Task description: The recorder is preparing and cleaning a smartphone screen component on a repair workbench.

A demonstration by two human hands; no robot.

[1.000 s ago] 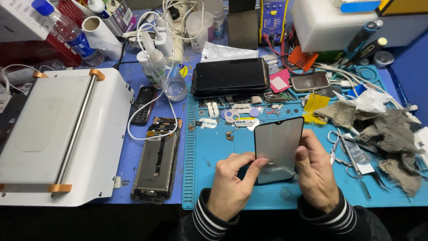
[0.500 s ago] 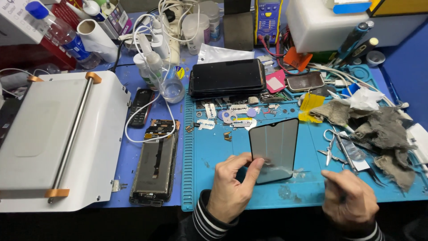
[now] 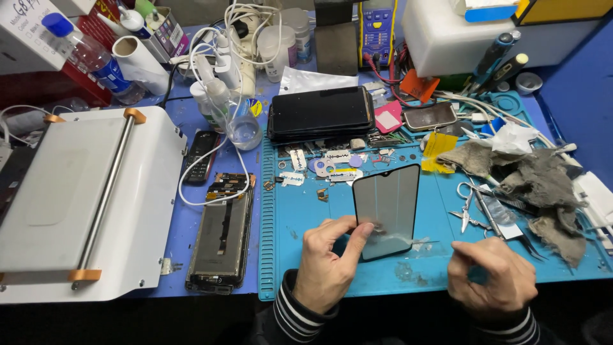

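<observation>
A dark glass phone screen panel [image 3: 388, 203] lies tilted on the blue work mat [image 3: 300, 217]. My left hand [image 3: 329, 265] holds it at its lower left edge, with the thumb pressed on the glass. My right hand [image 3: 493, 278] is off the panel, to its lower right, fingers curled shut over the mat. A thin wisp of clear film [image 3: 408, 240] stretches from the panel's lower edge toward the right hand. Whether that hand pinches the film cannot be told.
A white machine with a metal bar [image 3: 76, 198] fills the left. An opened phone body [image 3: 223, 239] lies beside the mat. Stacked dark screens [image 3: 319, 112], razor blades [image 3: 338, 174], scissors and tweezers [image 3: 472, 207], grey rags [image 3: 543, 182] and a flask [image 3: 242, 131] crowd the far side.
My right hand has let go of the panel and moved down and to the right. The left hand keeps its hold on the panel's lower left edge.
</observation>
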